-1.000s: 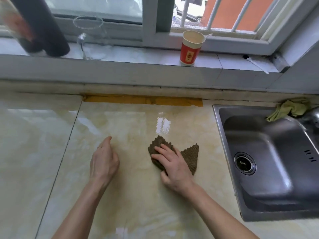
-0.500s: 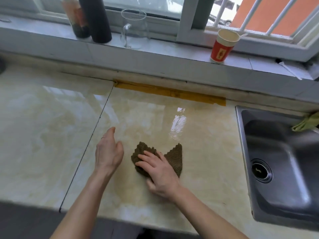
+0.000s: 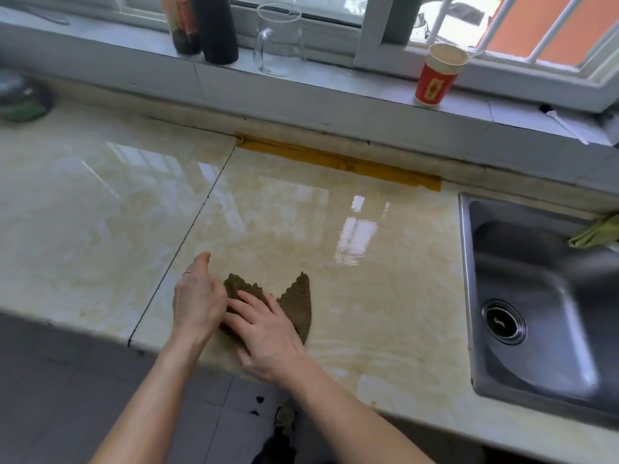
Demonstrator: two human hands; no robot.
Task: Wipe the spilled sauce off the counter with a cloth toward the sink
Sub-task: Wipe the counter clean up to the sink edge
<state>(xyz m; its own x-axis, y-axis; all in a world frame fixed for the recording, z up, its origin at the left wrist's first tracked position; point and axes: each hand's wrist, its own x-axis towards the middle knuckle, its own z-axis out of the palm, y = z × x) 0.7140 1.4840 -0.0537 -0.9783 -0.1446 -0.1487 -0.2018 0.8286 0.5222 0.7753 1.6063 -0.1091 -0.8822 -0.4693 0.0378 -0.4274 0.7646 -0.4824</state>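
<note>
A brown knitted cloth (image 3: 296, 301) lies on the glossy beige counter (image 3: 385, 296) near its front edge. My right hand (image 3: 268, 336) presses flat on the cloth with straight fingers. My left hand (image 3: 197, 299) rests edge-on against the cloth's left side, its fingers relaxed. Faint yellowish smears (image 3: 335, 259) streak the counter between the cloth and the steel sink (image 3: 536, 313) at the right. No thick patch of sauce shows.
On the window ledge stand a red paper cup (image 3: 437, 78), a glass jug (image 3: 279, 40), a black bottle (image 3: 216, 28) and a sauce bottle (image 3: 182, 26). A green rag (image 3: 596, 232) hangs at the sink's far edge. A dark lidded pot (image 3: 21, 98) sits far left.
My right hand has slid the cloth left and toward the counter's front edge. My left hand, apart from the cloth before, now touches its left side. The camera view has shifted left.
</note>
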